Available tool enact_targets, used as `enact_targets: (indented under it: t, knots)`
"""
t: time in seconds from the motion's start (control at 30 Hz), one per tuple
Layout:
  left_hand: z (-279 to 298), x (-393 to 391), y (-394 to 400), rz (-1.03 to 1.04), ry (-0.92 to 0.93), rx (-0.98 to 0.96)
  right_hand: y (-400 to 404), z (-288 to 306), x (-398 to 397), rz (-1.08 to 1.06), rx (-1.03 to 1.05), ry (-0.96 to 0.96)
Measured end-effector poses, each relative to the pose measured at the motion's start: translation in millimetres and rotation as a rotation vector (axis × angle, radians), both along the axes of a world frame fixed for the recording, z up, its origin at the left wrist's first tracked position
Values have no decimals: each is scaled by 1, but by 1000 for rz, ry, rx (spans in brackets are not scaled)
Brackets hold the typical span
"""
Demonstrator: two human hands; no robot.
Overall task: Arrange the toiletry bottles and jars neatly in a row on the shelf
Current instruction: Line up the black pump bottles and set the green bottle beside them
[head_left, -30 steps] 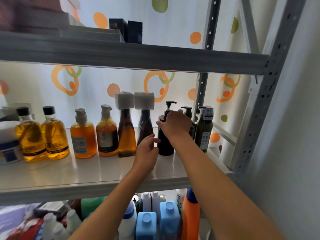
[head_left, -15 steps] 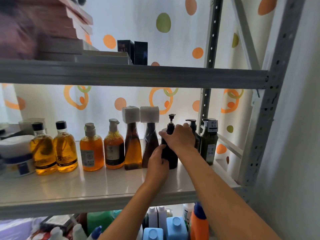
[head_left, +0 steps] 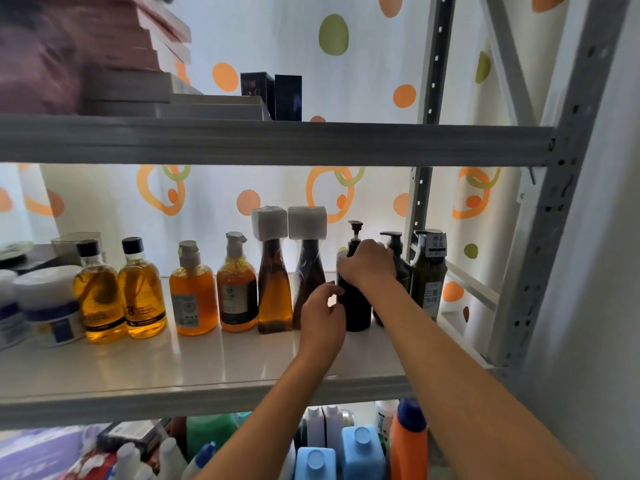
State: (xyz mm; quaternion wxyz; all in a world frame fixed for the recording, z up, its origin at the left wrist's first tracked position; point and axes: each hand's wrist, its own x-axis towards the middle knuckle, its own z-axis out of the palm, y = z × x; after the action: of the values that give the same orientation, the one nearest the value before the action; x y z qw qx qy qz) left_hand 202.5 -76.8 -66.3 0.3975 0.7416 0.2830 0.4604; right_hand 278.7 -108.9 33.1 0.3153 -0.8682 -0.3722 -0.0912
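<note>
On the white shelf (head_left: pixel 145 368) bottles stand in a row. A black pump bottle (head_left: pixel 356 306) stands upright right of centre. My right hand (head_left: pixel 367 263) grips its shoulder from above. My left hand (head_left: pixel 322 315) holds its lower left side. To its right are a second dark pump bottle (head_left: pixel 394 251) and a dark green bottle (head_left: pixel 429 275). To its left stand two brown bottles with white wrapped caps (head_left: pixel 275 271), two orange pump bottles (head_left: pixel 192 292), two amber bottles with black caps (head_left: pixel 138 292) and white jars (head_left: pixel 48 299).
A grey shelf beam (head_left: pixel 277 143) runs overhead, with black boxes (head_left: pixel 273 95) and stacked boxes on it. The grey perforated upright (head_left: pixel 543 237) stands at the right. Below the shelf are blue (head_left: pixel 362 452) and orange (head_left: pixel 408 445) detergent bottles. A spotted curtain hangs behind.
My left hand has moved up and right from the shelf surface onto the side of the black pump bottle. My right hand stays on top of it. The view has tilted upward.
</note>
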Motion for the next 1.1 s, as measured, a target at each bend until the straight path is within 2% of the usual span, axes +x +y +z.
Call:
enact_targets:
  t: [0.1,0.27,0.4,0.47,0.53,0.67,0.8,0.9,1.1]
  knots:
    - [-2,5,-1,-48,14,-35,1,-6,1,-147,48,-107]
    - [-10,5,1,-44,-10,-62,5,-10,3,-105,-42,-287]
    - [-9,2,5,-37,-5,-83,0,0,6,92,-12,-43]
    - [-7,3,5,-45,5,-64,2,-2,6,127,8,18]
    - [-5,5,2,-65,15,-32,5,-10,3,97,35,-13]
    - [-6,4,1,-40,-38,1,13,-22,1,-58,63,-204]
    - [-9,-1,9,28,36,-92,14,-23,5,-37,26,-216]
    - [-10,3,6,-54,96,-130,9,-20,7,-39,6,-174]
    - [-15,10,0,-144,63,-180,3,-23,8,-47,21,-172]
